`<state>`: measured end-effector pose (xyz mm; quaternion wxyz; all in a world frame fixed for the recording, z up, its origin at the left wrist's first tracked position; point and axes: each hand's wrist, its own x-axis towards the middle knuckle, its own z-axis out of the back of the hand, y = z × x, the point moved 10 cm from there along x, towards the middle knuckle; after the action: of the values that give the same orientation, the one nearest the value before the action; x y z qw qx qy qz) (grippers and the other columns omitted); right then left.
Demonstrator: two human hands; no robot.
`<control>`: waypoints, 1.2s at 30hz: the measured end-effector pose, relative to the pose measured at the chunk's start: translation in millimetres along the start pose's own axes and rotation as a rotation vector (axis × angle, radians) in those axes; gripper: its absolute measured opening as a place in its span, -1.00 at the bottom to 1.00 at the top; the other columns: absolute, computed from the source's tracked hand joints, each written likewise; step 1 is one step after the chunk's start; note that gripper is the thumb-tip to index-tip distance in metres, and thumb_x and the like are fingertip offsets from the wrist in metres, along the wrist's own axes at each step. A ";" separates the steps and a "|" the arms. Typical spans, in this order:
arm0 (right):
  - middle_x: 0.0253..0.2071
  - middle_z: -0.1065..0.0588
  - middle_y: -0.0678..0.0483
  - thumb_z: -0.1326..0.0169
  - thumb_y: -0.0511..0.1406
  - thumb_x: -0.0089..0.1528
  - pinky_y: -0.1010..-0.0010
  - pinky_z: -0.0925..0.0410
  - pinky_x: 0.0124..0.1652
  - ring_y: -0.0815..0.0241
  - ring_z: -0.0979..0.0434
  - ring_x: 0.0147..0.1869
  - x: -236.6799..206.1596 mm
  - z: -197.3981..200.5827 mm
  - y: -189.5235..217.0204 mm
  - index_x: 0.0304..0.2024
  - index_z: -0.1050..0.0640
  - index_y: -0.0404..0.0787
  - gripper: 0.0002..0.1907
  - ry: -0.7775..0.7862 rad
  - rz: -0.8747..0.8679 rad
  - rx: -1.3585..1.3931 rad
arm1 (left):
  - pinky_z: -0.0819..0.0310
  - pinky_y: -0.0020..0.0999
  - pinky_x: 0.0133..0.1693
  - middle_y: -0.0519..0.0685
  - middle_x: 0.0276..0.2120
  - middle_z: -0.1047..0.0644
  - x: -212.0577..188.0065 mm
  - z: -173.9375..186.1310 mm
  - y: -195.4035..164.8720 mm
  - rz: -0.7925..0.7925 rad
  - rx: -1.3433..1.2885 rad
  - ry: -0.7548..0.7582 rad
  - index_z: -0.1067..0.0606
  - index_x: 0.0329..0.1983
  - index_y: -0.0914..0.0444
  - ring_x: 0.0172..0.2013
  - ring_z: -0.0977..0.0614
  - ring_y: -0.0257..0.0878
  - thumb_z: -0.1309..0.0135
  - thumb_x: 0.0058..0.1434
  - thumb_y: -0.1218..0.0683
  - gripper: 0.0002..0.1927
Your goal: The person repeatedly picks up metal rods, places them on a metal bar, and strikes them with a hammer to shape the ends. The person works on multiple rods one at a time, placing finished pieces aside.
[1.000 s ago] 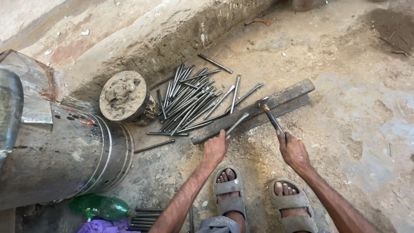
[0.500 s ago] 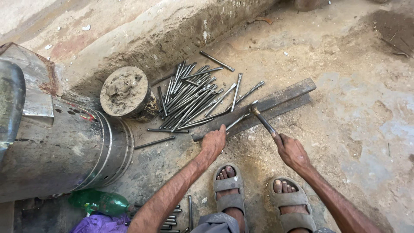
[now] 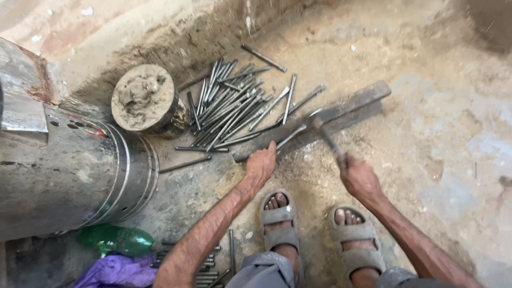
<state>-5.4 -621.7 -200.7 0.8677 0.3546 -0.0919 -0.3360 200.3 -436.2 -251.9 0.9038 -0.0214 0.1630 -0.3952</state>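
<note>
While both hands grip, left (image 3: 261, 164) a rod (image 3: 290, 136), right (image 3: 358, 176) a hammer (image 3: 326, 134), dusty concrete floor (image 3: 426, 133) surrounds.

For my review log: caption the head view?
Left hand steadies thin metal rod on flat steel bar; right hand swings hammer.

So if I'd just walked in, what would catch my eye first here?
Probably the two hands in the middle: the right hand swings a hammer onto a thin rod that the left hand steadies on a long flat metal bar. Behind it lies a heap of rods, and a big metal drum fills the left.
</note>
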 end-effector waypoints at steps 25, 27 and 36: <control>-0.56 -0.53 -0.26 0.26 0.14 0.44 -0.12 -0.38 -0.44 -0.23 -0.56 -0.48 16.0 -38.6 -46.2 -0.14 -0.58 -0.29 -0.33 0.154 -0.233 -0.099 | -0.46 -0.14 -0.48 0.02 -0.56 -0.46 -132.4 9.5 -52.7 -0.622 -0.742 -0.542 -0.40 -0.08 0.30 -0.56 -0.57 -0.06 0.07 0.41 0.15 -0.88; -0.60 -0.51 -0.15 0.31 0.14 0.44 -0.04 -0.38 -0.52 -0.09 -0.53 -0.56 18.5 -44.2 -51.9 -0.14 -0.58 -0.27 -0.32 0.193 -0.263 -0.101 | -0.46 -0.26 -0.52 -0.03 -0.56 -0.41 -125.8 11.5 -52.3 -0.621 -0.731 -0.539 -0.35 -0.10 0.26 -0.61 -0.50 -0.19 0.13 0.47 0.13 -0.90; -0.69 -0.41 0.01 0.33 0.16 0.43 0.13 -0.29 -0.60 0.17 -0.39 -0.66 16.5 -52.8 -58.9 -0.20 -0.58 -0.25 -0.30 0.197 -0.238 -0.044 | -0.27 -0.35 -0.72 -0.17 -0.64 -0.26 -90.4 -15.0 -36.2 -0.347 -0.700 -0.321 -0.29 -0.06 0.23 -0.72 -0.31 -0.34 0.30 0.56 -0.09 -0.70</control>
<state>-2.5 -634.0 -280.5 0.8342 0.3751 0.0437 -0.4019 112.7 -394.5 -234.9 0.7758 -0.4156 0.1386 -0.4541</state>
